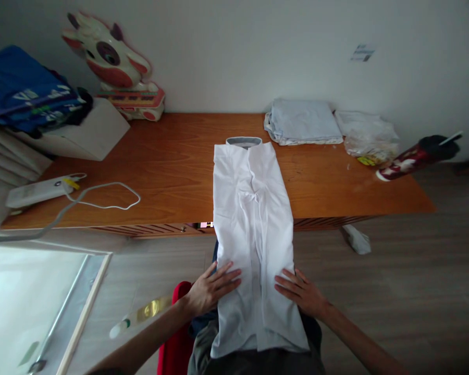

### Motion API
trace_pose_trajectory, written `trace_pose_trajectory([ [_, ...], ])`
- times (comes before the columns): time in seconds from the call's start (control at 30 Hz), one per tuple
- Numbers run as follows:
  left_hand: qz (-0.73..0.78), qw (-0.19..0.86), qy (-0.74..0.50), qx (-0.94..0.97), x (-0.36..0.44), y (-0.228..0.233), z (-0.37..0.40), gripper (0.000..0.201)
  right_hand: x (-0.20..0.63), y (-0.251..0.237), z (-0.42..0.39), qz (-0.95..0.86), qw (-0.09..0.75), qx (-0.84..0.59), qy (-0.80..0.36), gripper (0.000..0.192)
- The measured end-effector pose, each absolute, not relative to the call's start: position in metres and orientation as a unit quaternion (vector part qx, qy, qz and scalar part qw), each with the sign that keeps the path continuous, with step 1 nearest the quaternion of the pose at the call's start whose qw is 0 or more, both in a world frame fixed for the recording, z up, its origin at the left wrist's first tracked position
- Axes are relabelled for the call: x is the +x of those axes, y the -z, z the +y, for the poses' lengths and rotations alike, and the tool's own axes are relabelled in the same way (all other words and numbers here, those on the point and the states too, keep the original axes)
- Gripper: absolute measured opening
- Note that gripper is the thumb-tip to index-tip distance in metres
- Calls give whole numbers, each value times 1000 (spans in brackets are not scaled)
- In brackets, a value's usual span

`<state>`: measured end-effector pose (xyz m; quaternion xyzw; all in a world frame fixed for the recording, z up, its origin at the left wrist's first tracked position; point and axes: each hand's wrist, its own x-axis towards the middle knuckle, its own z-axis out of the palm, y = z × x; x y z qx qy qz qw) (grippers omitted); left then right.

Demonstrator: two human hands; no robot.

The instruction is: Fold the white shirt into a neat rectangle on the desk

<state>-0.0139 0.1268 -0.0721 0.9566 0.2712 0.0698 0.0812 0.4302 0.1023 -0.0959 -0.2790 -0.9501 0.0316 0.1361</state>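
A white shirt (234, 229) lies lengthwise before me, its sides folded in to make a long narrow shape. Its collar end rests on the wooden table, and the lower end drapes over the front edge onto my lap. Fabric is bunched a little at the middle of the chest. My left hand (211, 287) lies flat on the shirt's left side, fingers spread. On the opposite side, my right hand (303, 292) rests with its fingers stretched over the cloth. Neither hand grips anything.
On the wooden table (180, 156) stand a cow-shaped toy (113, 62), a white box (89, 130) with blue clothing (27, 94), a power strip (42, 191), folded light cloth (303, 121), a plastic bag (369, 136) and a red tumbler (414, 156). A bottle (140, 315) lies on the floor.
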Motion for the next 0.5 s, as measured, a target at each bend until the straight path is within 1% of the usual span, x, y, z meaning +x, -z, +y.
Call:
trace_pose_trajectory([
  [0.1,223,115,-75,965,-5,63,147,63,424,84,112,-949,157,-263,-69,55],
  [0.2,197,172,-87,961,-3,46,157,62,425,64,121,-939,179,-256,-146,52],
  [0.3,202,305,-97,926,-5,20,167,61,427,30,136,-893,203,-282,-285,46],
  [0.4,240,454,-149,845,-7,-9,177,57,422,-11,157,-807,248,-307,-440,41],
  [0.5,284,538,-182,772,-5,-33,189,47,412,-48,180,-746,269,-302,-529,41],
])
